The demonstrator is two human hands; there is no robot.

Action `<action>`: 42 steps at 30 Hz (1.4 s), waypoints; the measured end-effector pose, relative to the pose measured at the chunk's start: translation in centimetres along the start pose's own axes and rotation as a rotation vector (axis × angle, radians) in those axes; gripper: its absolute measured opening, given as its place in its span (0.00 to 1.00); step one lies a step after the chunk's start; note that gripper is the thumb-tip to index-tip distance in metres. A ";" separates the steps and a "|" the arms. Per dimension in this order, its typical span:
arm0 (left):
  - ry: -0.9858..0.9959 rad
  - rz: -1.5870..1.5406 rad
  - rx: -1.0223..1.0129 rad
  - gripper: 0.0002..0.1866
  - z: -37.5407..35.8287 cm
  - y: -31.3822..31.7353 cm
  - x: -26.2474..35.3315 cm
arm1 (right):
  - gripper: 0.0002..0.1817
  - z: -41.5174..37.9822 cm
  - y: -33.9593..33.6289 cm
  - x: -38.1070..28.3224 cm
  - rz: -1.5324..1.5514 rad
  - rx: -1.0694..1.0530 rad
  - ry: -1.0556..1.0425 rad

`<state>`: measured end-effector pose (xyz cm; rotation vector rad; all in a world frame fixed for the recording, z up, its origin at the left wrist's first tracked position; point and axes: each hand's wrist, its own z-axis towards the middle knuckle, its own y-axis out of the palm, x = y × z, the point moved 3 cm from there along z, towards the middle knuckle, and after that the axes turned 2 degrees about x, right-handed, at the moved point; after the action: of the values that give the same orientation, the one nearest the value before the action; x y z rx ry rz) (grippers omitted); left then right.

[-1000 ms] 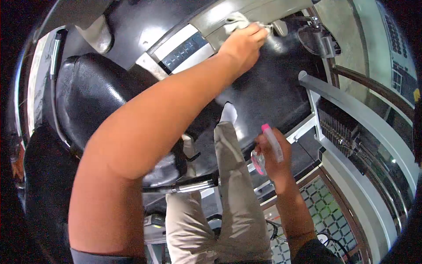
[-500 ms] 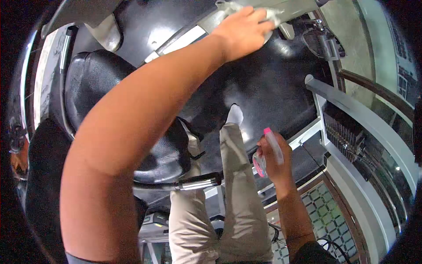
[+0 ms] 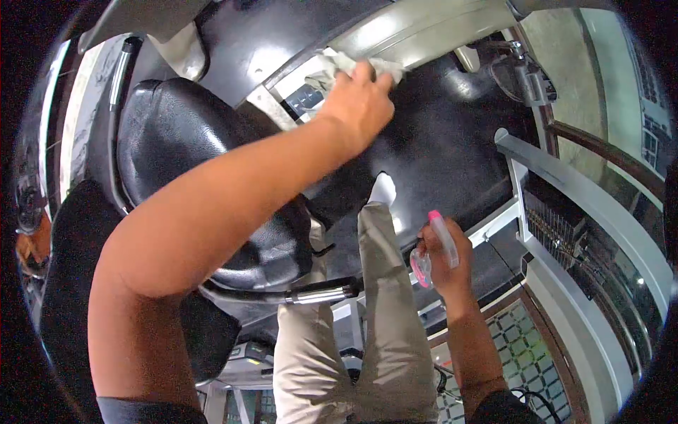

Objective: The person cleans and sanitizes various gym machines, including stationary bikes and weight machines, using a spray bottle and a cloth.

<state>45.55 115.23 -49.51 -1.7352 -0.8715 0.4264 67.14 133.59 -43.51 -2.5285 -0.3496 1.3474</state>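
A crumpled pale cloth point(image 3: 326, 68) lies under the fingers of my left hand point(image 3: 357, 106), pressed against the light-coloured beam point(image 3: 417, 32) of a machine at the top. My right hand point(image 3: 446, 258) is wrapped round a clear bottle point(image 3: 443, 237) with a pink tip and a pink part lower down, held low and to the right. Part of the bottle is hidden by the fingers. Below my left forearm is a black padded seat point(image 3: 173, 124).
A curved handlebar with a metal-banded grip point(image 3: 321, 293) runs beside the seat. A grey metal frame point(image 3: 579, 184) stands at the right, near a window grille point(image 3: 526, 339). A white-socked foot point(image 3: 383, 189) is on the dark floor point(image 3: 438, 141).
My left hand has moved left and down along the beam with the cloth. My right hand still holds the bottle in nearly the same place.
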 end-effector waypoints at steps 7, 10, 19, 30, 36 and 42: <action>-0.462 -0.251 0.562 0.13 9.8 -0.1 -9.7 | 0.16 0.4 -0.1 0.5 -0.027 -0.005 -0.012; -0.388 -0.159 0.461 0.10 8.6 0.5 -9.0 | 0.14 0.2 -0.2 0.3 0.008 -0.007 0.031; -0.690 -0.308 -0.415 0.21 -0.2 -0.7 -6.6 | 0.12 0.4 -0.2 1.4 -0.021 0.022 -0.017; -0.319 -0.204 0.011 0.13 3.5 0.2 -2.0 | 0.17 1.0 0.7 0.3 -0.009 0.003 -0.105; -0.336 -0.113 -0.418 0.13 -0.9 0.0 -2.4 | 0.15 0.6 0.3 0.9 0.021 0.005 0.002; -0.179 -0.292 0.340 0.18 5.2 -1.6 -3.4 | 0.16 0.4 -0.4 0.7 0.006 -0.036 0.105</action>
<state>39.28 116.46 -50.23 -1.2508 -1.0937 0.5066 67.16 134.18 -44.12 -2.6189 -0.3485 1.2154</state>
